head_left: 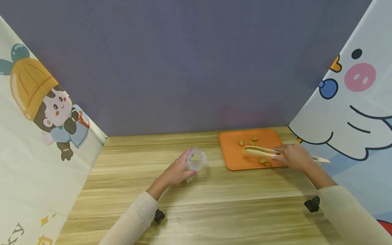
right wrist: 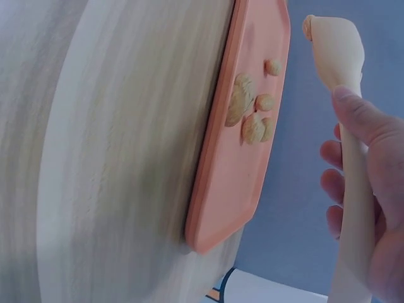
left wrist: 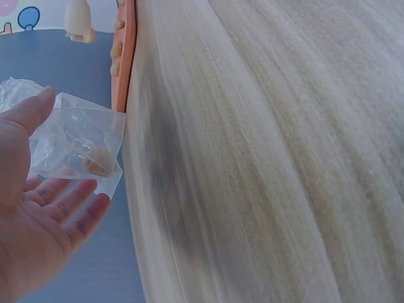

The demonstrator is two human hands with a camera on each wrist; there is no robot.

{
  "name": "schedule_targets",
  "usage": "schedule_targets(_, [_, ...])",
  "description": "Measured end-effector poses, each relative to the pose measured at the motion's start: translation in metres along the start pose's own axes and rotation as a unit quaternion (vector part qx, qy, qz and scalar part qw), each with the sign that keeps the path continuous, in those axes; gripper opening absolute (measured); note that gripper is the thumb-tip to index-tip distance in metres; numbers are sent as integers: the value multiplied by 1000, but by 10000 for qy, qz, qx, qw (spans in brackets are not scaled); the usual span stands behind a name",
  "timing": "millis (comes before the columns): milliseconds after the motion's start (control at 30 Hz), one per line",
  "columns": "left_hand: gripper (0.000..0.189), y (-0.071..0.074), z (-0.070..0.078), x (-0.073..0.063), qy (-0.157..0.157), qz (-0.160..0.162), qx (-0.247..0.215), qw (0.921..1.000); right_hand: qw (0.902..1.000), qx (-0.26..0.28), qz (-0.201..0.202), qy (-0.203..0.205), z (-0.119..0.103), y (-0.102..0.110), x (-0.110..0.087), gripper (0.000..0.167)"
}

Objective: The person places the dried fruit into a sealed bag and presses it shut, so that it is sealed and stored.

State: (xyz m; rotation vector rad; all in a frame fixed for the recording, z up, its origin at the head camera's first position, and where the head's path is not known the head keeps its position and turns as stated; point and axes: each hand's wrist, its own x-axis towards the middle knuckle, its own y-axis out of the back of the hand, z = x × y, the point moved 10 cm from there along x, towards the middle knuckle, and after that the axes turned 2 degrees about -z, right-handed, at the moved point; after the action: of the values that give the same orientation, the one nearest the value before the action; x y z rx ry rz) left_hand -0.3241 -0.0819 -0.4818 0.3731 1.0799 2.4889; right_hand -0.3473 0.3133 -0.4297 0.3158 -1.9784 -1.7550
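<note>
My left hand holds a clear plastic bag by its side, thumb on one face and fingers on the other, its round mouth turned up. Inside the bag, in the left wrist view, lies one wrinkled tan lump like a nut. Cream-coloured tongs are gripped in my right hand, tips pointing left over the orange tray. A tan lump shows at the tongs' tip in the right wrist view. Several more lumps lie on the tray below.
The wood-grain table ends at a grey-blue back panel. Printed cartoon panels stand at the left and right, the right one close to my right hand and the tongs' handle end.
</note>
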Motion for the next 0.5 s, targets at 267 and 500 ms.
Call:
schedule_targets(267, [94,0,1,1,12,6,16,10000,9995,-182,208,162,-14,9,6,42])
schedule_targets(500, [95,0,3,1,1,-15,46,10000,9990,-244,232,288,-26,11,11,42])
